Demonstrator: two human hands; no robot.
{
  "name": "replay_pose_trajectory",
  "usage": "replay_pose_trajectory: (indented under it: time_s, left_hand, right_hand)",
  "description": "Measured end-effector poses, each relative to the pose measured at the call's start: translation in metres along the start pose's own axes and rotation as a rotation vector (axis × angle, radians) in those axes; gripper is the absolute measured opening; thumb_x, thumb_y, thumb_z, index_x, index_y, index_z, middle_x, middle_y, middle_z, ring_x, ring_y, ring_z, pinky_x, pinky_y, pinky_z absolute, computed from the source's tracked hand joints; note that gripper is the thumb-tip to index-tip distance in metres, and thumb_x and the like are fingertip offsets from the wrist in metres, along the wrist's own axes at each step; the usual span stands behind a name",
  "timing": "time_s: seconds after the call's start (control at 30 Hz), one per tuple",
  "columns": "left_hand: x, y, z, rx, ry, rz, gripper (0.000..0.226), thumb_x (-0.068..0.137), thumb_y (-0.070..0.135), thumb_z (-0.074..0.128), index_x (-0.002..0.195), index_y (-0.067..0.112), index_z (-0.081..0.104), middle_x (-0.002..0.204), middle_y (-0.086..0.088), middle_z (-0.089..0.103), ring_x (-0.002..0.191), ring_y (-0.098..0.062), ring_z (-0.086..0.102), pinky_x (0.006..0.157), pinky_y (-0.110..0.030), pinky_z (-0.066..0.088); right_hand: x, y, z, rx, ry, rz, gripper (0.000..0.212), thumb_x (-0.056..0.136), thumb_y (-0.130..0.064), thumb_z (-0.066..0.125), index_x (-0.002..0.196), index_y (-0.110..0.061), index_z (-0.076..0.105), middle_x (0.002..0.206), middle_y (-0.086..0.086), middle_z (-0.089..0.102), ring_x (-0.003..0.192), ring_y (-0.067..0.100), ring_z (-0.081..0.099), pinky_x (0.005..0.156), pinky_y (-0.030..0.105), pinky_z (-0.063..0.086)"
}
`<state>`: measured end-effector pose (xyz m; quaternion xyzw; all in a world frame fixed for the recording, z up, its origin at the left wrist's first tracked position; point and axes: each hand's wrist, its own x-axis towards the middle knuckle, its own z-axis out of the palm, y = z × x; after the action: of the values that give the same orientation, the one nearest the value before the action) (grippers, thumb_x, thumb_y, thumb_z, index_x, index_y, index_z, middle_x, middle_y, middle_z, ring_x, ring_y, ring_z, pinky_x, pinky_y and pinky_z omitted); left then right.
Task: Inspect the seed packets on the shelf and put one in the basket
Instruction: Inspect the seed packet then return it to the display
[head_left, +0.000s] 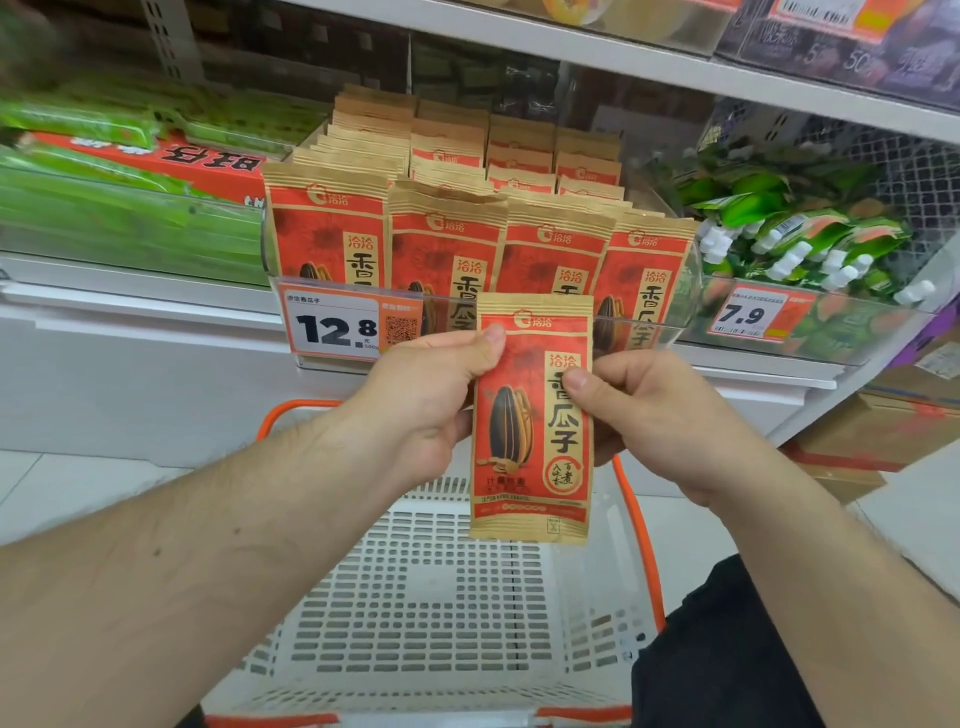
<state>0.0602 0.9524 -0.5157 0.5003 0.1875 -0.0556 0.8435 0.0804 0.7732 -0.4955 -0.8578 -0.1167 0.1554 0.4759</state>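
One red and tan seed packet (532, 441) with a sunflower seed picture stands upright in front of me, above the basket. My left hand (431, 400) pinches its left edge, thumb on the front near the top. My right hand (660, 410) pinches its right edge, thumb on the front. Several rows of the same seed packets (447, 218) stand in a clear shelf tray behind it. The white perforated basket (447, 613) with an orange handle (644, 551) sits below my hands, with nothing visible inside.
Price tags (332, 327) reading 12.8 and 7.9 hang on the shelf front. Green packages (104, 171) lie to the left, green and pink pouches (810, 244) to the right. Cardboard boxes (878, 436) sit low at the right. A white shelf (675, 67) runs overhead.
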Motion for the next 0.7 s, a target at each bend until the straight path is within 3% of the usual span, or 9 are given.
replay_pose_trajectory:
  time_s: [0.2,0.37,0.53,0.7]
  left_hand:
    - [0.0009,0.0016,-0.0014,-0.010,0.009,-0.013,0.026,0.092,0.018,0.067,0.114,0.005,0.069,0.095,-0.013,0.077,0.071,-0.021,0.074,0.057,-0.028,0.060]
    - [0.0028,0.0011,-0.0028,-0.002,0.006,-0.020,0.029,0.092,0.020,0.067,0.116,0.005,0.068,0.098,-0.013,0.077,0.075,-0.023,0.074,0.064,-0.034,0.063]
    - [0.0027,0.0007,-0.0021,-0.017,0.014,-0.035,0.025,0.094,0.022,0.065,0.113,0.007,0.070,0.095,-0.013,0.077,0.070,-0.021,0.074,0.061,-0.033,0.063]
    - [0.0026,0.0000,-0.0022,-0.010,0.012,-0.042,0.024,0.096,0.024,0.062,0.113,0.009,0.070,0.092,-0.010,0.077,0.068,-0.020,0.074,0.055,-0.030,0.060]
  right_hand:
    - [-0.0016,-0.0001,0.0000,0.021,-0.085,0.002,0.041,0.090,-0.035,0.060,0.094,0.005,0.069,0.079,0.015,0.076,0.067,0.029,0.069,0.058,0.031,0.056]
    - [-0.0011,0.0005,0.0004,-0.007,-0.078,-0.039,0.031,0.097,-0.025,0.057,0.093,0.004,0.068,0.078,0.016,0.076,0.068,0.031,0.069,0.056,0.029,0.057]
    - [-0.0049,-0.0017,-0.0015,0.018,-0.161,-0.017,0.046,0.076,-0.044,0.061,0.101,-0.006,0.067,0.080,0.013,0.077,0.069,0.030,0.070,0.058,0.034,0.056]
    - [-0.0059,-0.0018,-0.0021,-0.014,-0.175,-0.037,0.034,0.085,-0.036,0.061,0.103,-0.008,0.066,0.079,0.012,0.077,0.069,0.029,0.071,0.058,0.033,0.057]
